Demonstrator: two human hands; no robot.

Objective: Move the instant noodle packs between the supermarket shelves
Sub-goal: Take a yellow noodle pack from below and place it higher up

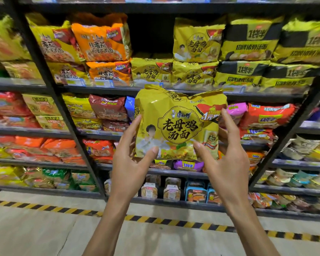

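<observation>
Two hands carry our yellow chicken-soup noodle multipack (177, 124) in the air before the shelves, below the gap in its matching stack (148, 39). Slippery, puffy film could slide loose, we judge. Left hand (129, 159) and right hand (227, 159) reach up, each grip pinching a lower corner, fingers spread.

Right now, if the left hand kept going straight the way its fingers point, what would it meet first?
The left hand already grips the yellow pack. Pushed on up and forward, it would likely meet the matching packs on the shelf above, below the dark gap; depth is unclear.
</observation>
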